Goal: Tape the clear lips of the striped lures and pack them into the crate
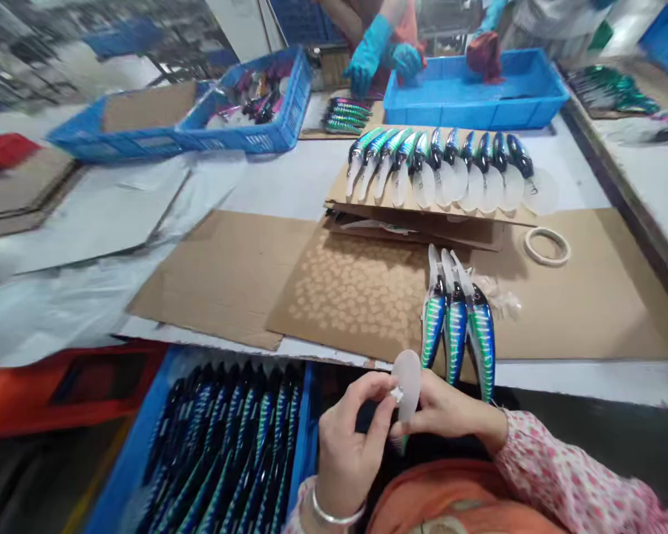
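My right hand (445, 408) is closed around a fishing lure, whose pale, translucent diving lip (407, 374) points upward; most of the lure's body is hidden by my hand. Thumb and fingertips of my left hand (353, 437) pinch a small white scrap (397, 394) against that lip. Just beyond my hands, three blue-green striped fishing lures (455, 326) lie side by side at the table edge, lips facing away. Below and left, a blue crate (306, 430) holds several similar dark-backed lures standing in rows.
A row of several lures (417, 156) rests on stacked cardboard (339, 194). A tape roll (547, 246) lies on the cardboard sheet (590, 311) to the right. Across the table, gloved hands (367, 63) of another person work beside a blue bin (473, 111).
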`<state>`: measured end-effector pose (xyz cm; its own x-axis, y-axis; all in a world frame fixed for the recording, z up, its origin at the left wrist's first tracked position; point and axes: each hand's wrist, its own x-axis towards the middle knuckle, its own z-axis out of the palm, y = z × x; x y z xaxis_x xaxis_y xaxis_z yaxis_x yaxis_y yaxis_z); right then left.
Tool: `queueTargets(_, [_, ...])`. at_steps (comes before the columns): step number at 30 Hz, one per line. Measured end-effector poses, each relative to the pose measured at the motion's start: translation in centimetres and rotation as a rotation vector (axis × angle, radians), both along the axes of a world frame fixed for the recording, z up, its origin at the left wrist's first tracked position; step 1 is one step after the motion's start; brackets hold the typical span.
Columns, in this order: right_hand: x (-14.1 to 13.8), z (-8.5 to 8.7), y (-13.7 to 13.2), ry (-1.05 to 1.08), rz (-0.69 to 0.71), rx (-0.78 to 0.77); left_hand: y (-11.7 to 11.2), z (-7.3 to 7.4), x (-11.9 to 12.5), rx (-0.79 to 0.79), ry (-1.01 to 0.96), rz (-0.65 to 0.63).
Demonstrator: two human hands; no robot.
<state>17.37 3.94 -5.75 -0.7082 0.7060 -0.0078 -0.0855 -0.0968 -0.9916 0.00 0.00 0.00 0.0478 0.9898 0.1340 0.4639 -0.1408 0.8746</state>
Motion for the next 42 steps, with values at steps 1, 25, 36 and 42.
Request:
queueTargets(1, [0.0,0.1,0.0,-0.011,-0.001,0.01,0.1,0.1,0.0,-0.014,0.002,0.001])
queueTargets(25, [-0.7,-0.3,-0.2,-0.134,0.006,0.122,-0.5,-1.2,1.6,0.383,0.253,-0.01])
queueTargets(36, [-0.6,0.9,0.3,-0.127,0.02,0.012,-1.4,-1.8,1.3,0.153,0.07,0.186])
queueTargets(42, [-0.8,1.0,-0.5,-0.183,0.0,-0.002,-1.4,-0.4,1.6,0.054,-0.01,0.229])
